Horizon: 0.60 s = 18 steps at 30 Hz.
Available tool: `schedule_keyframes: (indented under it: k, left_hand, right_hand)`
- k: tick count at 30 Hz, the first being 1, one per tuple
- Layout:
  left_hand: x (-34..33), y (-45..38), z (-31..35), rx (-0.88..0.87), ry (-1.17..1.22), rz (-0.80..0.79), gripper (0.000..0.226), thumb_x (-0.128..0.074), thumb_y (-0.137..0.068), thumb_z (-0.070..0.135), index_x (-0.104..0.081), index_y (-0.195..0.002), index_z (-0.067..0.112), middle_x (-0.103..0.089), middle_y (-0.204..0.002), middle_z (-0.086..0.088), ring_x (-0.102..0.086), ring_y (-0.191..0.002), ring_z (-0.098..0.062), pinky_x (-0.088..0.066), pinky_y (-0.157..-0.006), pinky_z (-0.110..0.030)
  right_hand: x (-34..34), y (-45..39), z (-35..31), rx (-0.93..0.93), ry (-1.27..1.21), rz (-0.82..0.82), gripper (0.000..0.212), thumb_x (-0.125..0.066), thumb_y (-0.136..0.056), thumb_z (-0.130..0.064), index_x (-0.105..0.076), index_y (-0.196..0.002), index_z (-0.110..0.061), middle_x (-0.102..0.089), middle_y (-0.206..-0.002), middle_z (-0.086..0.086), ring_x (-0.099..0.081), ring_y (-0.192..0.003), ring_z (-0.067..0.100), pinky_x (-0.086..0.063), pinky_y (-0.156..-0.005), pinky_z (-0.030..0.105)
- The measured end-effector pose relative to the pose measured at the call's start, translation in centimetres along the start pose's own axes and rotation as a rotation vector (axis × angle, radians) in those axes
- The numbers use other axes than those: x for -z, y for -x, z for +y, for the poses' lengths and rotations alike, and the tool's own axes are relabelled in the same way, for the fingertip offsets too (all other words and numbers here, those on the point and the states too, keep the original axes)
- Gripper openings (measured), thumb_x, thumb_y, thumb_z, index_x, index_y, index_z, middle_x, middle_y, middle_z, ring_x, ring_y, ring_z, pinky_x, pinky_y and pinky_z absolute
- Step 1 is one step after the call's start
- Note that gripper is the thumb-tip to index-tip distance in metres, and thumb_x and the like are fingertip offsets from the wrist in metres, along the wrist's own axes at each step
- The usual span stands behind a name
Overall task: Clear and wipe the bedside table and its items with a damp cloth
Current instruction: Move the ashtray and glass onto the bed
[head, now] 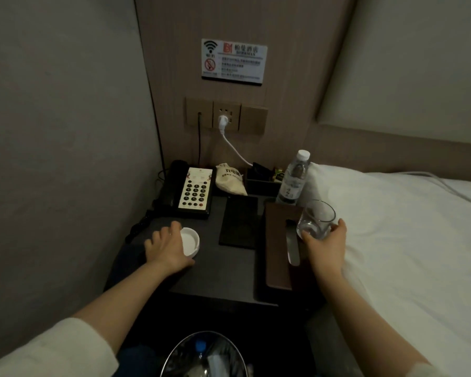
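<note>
Head view: my left hand [167, 247] is curled round the rim of a white dish [190, 242], probably an ashtray, low on the table [218, 276] near its front left. The grip looks set to lift it clear. My right hand [327, 244] wraps the base of an empty glass [316, 219], tilted and held above the tissue box [276, 243] at the table's right edge, just beside the bed [408, 240]. I judge both are coming off so the top can be wiped.

No cloth in view, so clearing comes first. Still on the table: phone [186, 190] back left with its cord trailing down the side, a small cloth bag [230, 179] behind centre, a black tray [261, 178] of sachets, a bottle [292, 179] back right, a dark flat pad [239, 223] mid-table; too dim to tell what it is. A white cable [235, 148] runs from the wall socket down behind the tray and could snag. A bin [204, 355] sits below, between my arms.
</note>
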<state>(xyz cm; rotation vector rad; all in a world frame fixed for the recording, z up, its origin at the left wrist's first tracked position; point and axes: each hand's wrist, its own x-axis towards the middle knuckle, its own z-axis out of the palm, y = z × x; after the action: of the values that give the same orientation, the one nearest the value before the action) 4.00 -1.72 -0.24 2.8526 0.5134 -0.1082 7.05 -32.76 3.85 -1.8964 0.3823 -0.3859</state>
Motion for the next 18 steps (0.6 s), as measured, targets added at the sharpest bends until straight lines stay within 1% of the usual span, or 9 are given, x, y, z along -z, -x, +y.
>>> schedule_keyframes:
  k: [2,3,5,7,9,11,13,15,18]
  left_hand:
    - [-0.3,-0.5,0.0,0.000,0.023,0.017,0.096,-0.083,-0.058,0.050,-0.027,-0.131,0.026,-0.042,-0.136,-0.007,-0.039,-0.125,-0.030,-0.033,-0.099,-0.042]
    - [-0.4,-0.7,-0.1,0.005,0.036,0.019,0.098,-0.083,-0.057,0.050,-0.025,-0.133,0.027,-0.042,-0.136,-0.007,-0.039,-0.126,-0.030,-0.033,-0.099,-0.043]
    - [-0.7,-1.1,-0.1,0.014,0.058,0.019,0.102,-0.083,-0.057,0.051,-0.023,-0.135,0.027,-0.042,-0.136,-0.008,-0.039,-0.126,-0.030,-0.032,-0.100,-0.043]
    - [-0.9,-1.4,-0.1,0.014,0.068,0.030,0.102,-0.083,-0.057,0.051,-0.022,-0.135,0.028,-0.043,-0.136,-0.008,-0.039,-0.125,-0.031,-0.032,-0.099,-0.043]
    - [-1.1,-1.5,-0.1,0.007,0.060,0.047,0.099,-0.083,-0.057,0.050,-0.023,-0.132,0.028,-0.044,-0.133,-0.008,-0.040,-0.123,-0.031,-0.033,-0.098,-0.043]
    - [-1.2,-1.6,-0.2,0.004,0.053,0.062,0.096,-0.082,-0.056,0.050,-0.025,-0.129,0.028,-0.046,-0.131,-0.009,-0.042,-0.121,-0.031,-0.034,-0.096,-0.042]
    - [-1.2,-1.5,-0.2,-0.007,0.034,0.084,0.095,-0.082,-0.055,0.049,-0.025,-0.128,0.028,-0.047,-0.128,-0.009,-0.042,-0.119,-0.030,-0.034,-0.095,-0.041]
    - [-1.2,-1.2,-0.2,-0.029,-0.002,0.118,0.097,-0.082,-0.054,0.049,-0.024,-0.129,0.027,-0.047,-0.128,-0.010,-0.043,-0.117,-0.030,-0.035,-0.094,-0.040]
    - [-0.7,-0.6,0.6,-0.053,0.006,0.186,0.097,-0.080,-0.054,0.051,-0.024,-0.129,0.025,-0.047,-0.126,-0.011,-0.044,-0.115,-0.031,-0.035,-0.093,-0.040]
  right_hand:
    - [-0.3,-0.8,0.2,0.020,0.009,0.003,0.077,-0.078,-0.076,-0.009,-0.035,-0.141,-0.007,-0.051,-0.135,0.013,-0.052,-0.122,0.029,-0.041,-0.100,0.032]
    - [-0.5,-1.2,0.3,0.024,0.017,0.003,0.075,-0.078,-0.076,-0.008,-0.036,-0.139,-0.007,-0.051,-0.134,0.013,-0.052,-0.121,0.029,-0.040,-0.098,0.031]
    - [-0.8,-2.0,0.5,0.017,0.018,-0.001,0.079,-0.077,-0.078,-0.009,-0.032,-0.143,-0.006,-0.049,-0.138,0.014,-0.050,-0.124,0.029,-0.037,-0.099,0.029]
    - [-1.2,-2.6,0.8,0.014,0.021,-0.001,0.082,-0.076,-0.079,-0.010,-0.029,-0.146,-0.006,-0.048,-0.140,0.014,-0.049,-0.126,0.029,-0.038,-0.101,0.030]
    - [-1.5,-2.9,1.1,0.010,0.026,0.008,0.080,-0.077,-0.079,-0.011,-0.031,-0.145,-0.006,-0.050,-0.138,0.013,-0.051,-0.124,0.029,-0.039,-0.100,0.031]
    - [-1.7,-3.1,1.3,0.010,0.026,0.028,0.073,-0.078,-0.078,-0.015,-0.037,-0.138,-0.007,-0.053,-0.132,0.011,-0.054,-0.117,0.027,-0.040,-0.094,0.028]
    - [-1.7,-3.2,1.4,0.007,0.028,0.057,0.067,-0.082,-0.074,-0.021,-0.043,-0.128,-0.011,-0.056,-0.122,0.005,-0.056,-0.106,0.023,-0.042,-0.086,0.028]
    - [-1.5,-3.1,1.5,0.002,0.029,0.072,0.063,-0.084,-0.070,-0.026,-0.046,-0.120,-0.015,-0.056,-0.112,-0.001,-0.055,-0.095,0.018,-0.041,-0.077,0.028]
    - [-1.0,-2.9,1.9,0.003,0.016,0.073,0.061,-0.084,-0.067,-0.028,-0.046,-0.114,-0.020,-0.055,-0.105,-0.004,-0.054,-0.090,0.016,-0.041,-0.075,0.029]
